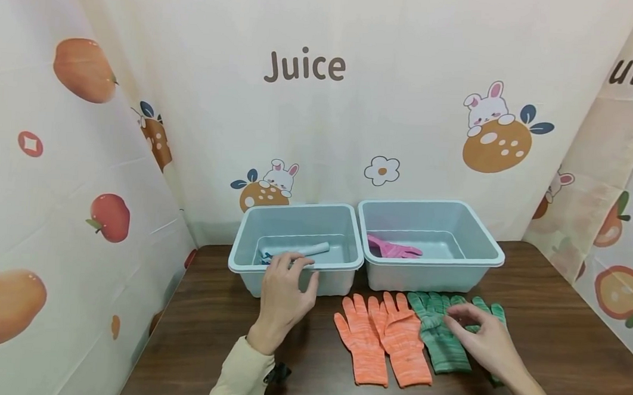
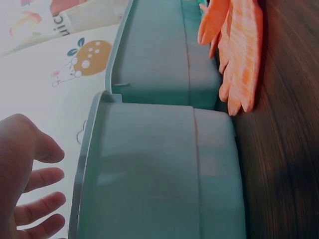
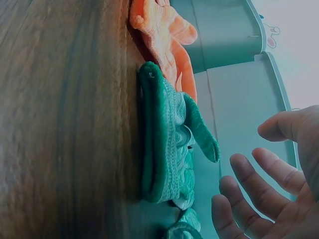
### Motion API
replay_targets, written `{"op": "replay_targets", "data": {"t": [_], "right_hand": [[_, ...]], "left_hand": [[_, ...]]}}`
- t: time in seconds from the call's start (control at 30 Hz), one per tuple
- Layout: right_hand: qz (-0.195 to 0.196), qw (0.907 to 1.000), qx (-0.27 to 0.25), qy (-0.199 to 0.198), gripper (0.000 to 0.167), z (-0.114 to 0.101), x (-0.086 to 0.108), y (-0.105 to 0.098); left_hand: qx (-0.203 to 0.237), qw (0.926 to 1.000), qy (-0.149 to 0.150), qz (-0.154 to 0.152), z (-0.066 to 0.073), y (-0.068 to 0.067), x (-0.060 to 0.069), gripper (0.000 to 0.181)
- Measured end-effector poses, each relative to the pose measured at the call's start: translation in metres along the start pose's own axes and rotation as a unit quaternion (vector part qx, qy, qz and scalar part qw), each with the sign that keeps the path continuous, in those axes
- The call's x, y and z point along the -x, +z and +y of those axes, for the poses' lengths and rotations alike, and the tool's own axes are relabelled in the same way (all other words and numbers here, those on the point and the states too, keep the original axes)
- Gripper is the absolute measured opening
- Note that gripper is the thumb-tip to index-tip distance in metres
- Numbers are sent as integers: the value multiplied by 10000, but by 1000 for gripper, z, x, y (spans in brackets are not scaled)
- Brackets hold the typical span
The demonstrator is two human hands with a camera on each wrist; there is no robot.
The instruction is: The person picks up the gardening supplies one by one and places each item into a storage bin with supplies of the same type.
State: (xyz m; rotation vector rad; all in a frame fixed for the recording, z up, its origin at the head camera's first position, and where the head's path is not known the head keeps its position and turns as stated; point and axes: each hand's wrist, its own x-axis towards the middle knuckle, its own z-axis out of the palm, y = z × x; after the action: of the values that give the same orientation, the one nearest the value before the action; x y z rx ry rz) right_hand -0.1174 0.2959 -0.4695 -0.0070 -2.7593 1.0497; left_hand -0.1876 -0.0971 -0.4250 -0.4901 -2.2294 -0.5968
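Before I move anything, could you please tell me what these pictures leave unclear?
Head view: part of the pale item, hidden by the left hand.
Head view: most of the rightmost green glove, behind the right hand.
Left wrist view: the pink glove, behind the right bin's wall.

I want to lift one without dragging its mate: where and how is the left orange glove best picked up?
Probably pinch the left orange glove by its cuff, coming from above on the person's side. It lies flat, cuff toward the person; its cuff is apart from that of the right orange glove, while nearer the fingers the two crowd together.
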Motion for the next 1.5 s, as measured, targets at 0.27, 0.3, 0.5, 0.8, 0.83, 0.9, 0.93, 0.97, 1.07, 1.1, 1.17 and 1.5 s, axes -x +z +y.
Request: {"op": "replay_targets", "data": {"t": [0.27,0.3,0.5,0.8,0.83,0.9,0.93,0.97,1.07,1.1,1.17,1.5], "right_hand": [[43,10000,24,43,25,4,2,-1],[44,10000,43,28,25,5,2,-1],[70,9999,123,67,26,8,3,-3],[91,9999,109,81,24,12,6,-1],[89,9998,121,94,24,13,6,-1],[71,9998,149,136,26,14,6,-1],[57,9997,151,157,27,14,6,-1],[38,9997,149,179,29,15,7,-1],[-9,9996,145,233,31,18,8,-1],[-21,9996,147,248,31,19,8,-2],[-8,9996,162,251,31,20,9,-2],[-47,9992,262,307,29,20,9,-6]], "left_hand": [[-29,10000,64,8,5,4,1,21],[-32,10000,61,12,6,4,1,21],[42,9999,97,-18,11,9,-1,22],[227,9996,143,-105,21,17,-3,20],[237,9995,151,-111,22,17,-4,20],[246,9995,173,-96,25,18,-5,20],[249,9995,186,-91,26,19,-6,20],[249,9995,197,-91,27,19,-7,20],[205,9994,260,-123,31,22,-8,20],[179,9993,285,-152,32,24,-8,19],[152,9991,317,-224,33,26,-7,19],[116,9982,514,-289,39,36,-9,17]]}}
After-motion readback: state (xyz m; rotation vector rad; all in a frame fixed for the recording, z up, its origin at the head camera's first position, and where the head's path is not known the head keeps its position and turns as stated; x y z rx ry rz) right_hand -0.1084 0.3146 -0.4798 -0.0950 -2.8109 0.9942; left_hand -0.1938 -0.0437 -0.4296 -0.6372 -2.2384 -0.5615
